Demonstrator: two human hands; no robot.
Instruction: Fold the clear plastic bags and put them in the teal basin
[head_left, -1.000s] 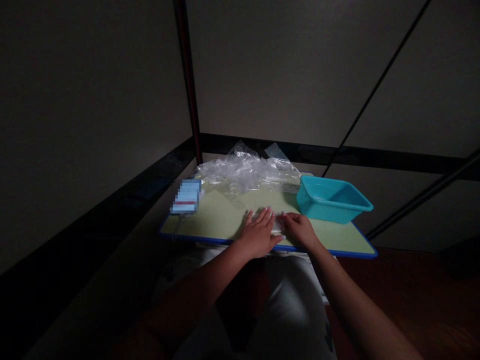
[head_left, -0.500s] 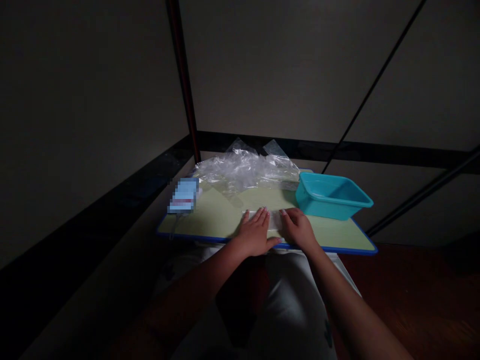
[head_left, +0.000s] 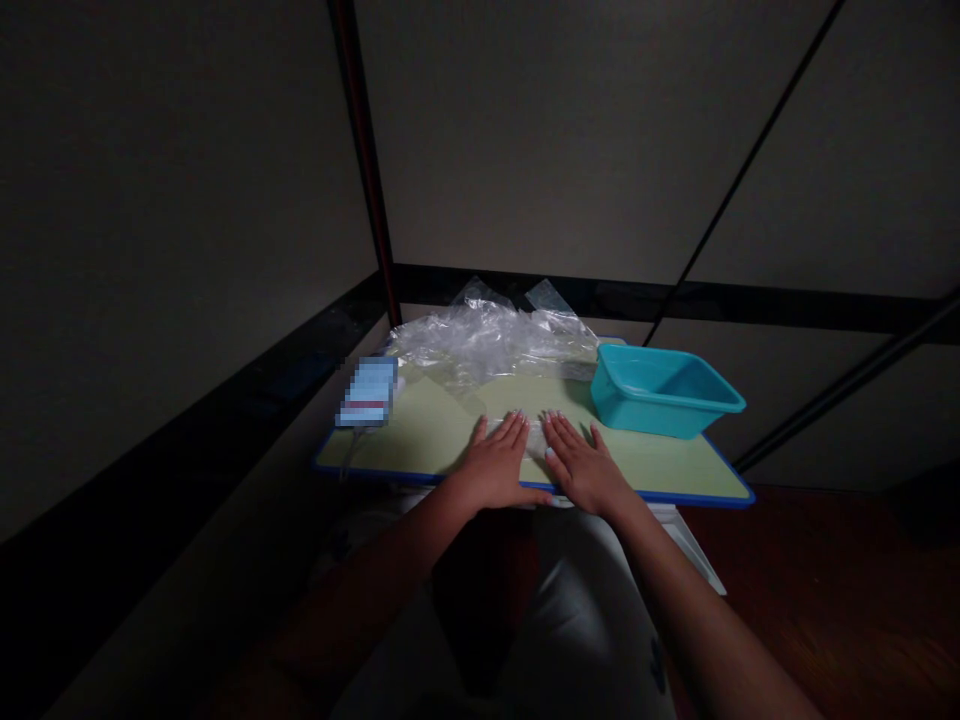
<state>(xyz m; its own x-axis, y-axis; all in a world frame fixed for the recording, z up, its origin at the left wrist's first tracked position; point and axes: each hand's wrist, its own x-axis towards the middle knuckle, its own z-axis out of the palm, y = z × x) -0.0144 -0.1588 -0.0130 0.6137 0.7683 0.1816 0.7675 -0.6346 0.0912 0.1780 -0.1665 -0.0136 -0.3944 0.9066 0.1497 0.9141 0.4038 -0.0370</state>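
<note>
A clear plastic bag (head_left: 535,441) lies flat near the front edge of the small table (head_left: 420,440), mostly covered by my hands. My left hand (head_left: 498,462) rests on its left part, palm down with the fingers stretched out. On the right part lies my right hand (head_left: 582,462), also flat, its fingers extended. A narrow strip of the plastic shows between them. Farther back sits a loose heap of clear plastic bags (head_left: 487,335).
A turquoise plastic basin (head_left: 667,395) stands at the table's right side. A phone with a blurred screen (head_left: 367,392) is at the left edge. Dark panelled walls (head_left: 525,150) rise behind and to the left.
My right hand has moved left and opened from a bent grip at the bag's right side to lying flat on it. My left hand has shifted slightly left.
</note>
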